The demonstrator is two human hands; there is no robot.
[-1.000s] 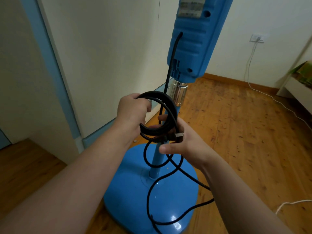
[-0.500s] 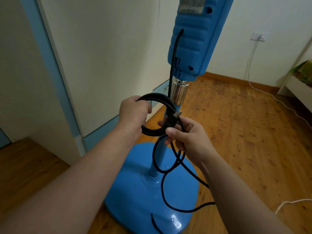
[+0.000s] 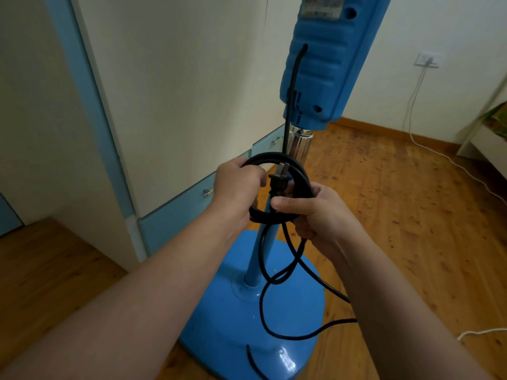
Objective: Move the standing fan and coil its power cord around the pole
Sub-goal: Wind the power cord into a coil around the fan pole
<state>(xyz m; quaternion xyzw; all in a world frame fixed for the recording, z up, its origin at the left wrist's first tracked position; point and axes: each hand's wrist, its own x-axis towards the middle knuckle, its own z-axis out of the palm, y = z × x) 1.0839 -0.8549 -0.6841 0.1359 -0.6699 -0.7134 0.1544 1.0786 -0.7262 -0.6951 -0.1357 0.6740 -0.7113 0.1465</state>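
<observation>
- A standing fan of bright blue plastic fills the middle of the view. Its ribbed housing [image 3: 326, 58] rises at 1 o'clock over a shiny chrome collar [image 3: 300, 144].
- A slim, round blue pole [image 3: 256, 259] drops from the collar to a broad, glossy, rounded-square base [image 3: 225, 325] at 6 o'clock.
- The power cord [image 3: 270, 217] is smooth black rubber. It leaves the housing, runs straight down and is gathered into a round coil of several loops at the centre, encircling the pole just under the collar.
- The left hand [image 3: 238, 185] has its fingers curled tightly round the coil's 9 o'clock side.
- The right hand [image 3: 315, 215] curls round the coil's 4 o'clock side, its thumb pressing across the lower end of the plug [image 3: 279, 179].
- The plug is black and blocky, with two flat metal prongs pointing up, standing inside the coil's ring.
- Slack cord hangs below the hands, crosses itself beside the pole and sweeps in loose curves over the base.
- The floor [image 3: 411, 201] is warm orange-brown wooden planking, knotted and speckled.
- Matte cream walls [image 3: 178, 78] meet at a corner; blue-trimmed cabinet fronts [image 3: 175, 212] with small metal handles run along at 9 o'clock.
- A white wall socket [image 3: 428, 60] sits at 2 o'clock, with a thin white cable [image 3: 415, 94] trailing down to the floor.
</observation>
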